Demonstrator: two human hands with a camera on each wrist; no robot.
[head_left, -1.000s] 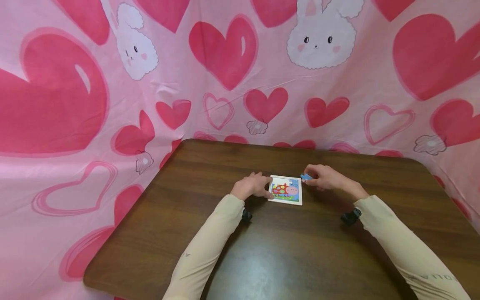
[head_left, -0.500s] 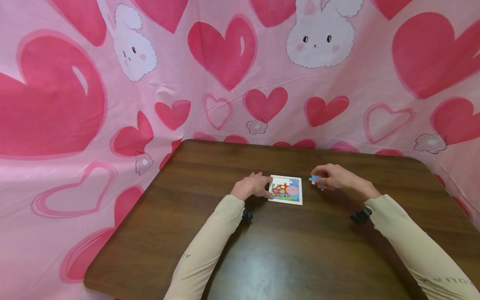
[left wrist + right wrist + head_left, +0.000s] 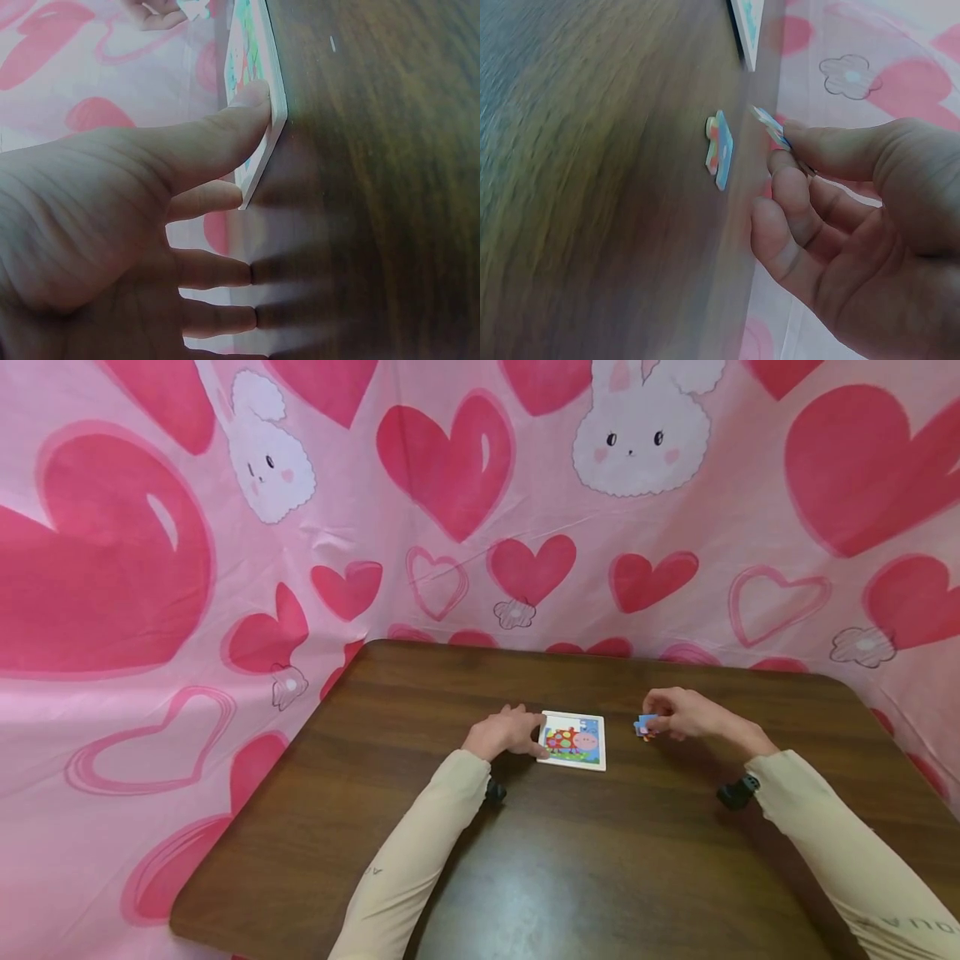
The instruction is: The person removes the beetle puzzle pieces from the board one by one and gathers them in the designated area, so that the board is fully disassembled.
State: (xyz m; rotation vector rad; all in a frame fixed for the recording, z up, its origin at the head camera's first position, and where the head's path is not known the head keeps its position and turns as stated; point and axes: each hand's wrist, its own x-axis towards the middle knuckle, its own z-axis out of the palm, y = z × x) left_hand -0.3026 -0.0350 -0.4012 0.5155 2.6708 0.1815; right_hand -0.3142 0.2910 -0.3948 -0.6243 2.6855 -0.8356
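Note:
A white-framed jigsaw board (image 3: 572,766) lies on the table, its picture a pink pig face and a red spotted shape, with a white gap at its upper left. My left hand (image 3: 504,732) is at its left side; in the left wrist view the thumb rests on the frame edge, the index fingertip touches near a corner, and the other fingers reach straight to the table. My right hand (image 3: 684,714) pinches a small puzzle piece (image 3: 769,126) between thumb and fingers, right of the board. Below it a blue and orange puzzle piece (image 3: 721,151) lies on the table.
The brown wooden table (image 3: 570,852) has rounded corners. A pink cloth (image 3: 450,568) with hearts and rabbits hangs close behind its far edge and at the left. Dark wrist devices sit below both cuffs.
My right hand has moved right, away from the board, with the puzzle piece, and is now over the loose piece. The left hand and the board have stayed in place.

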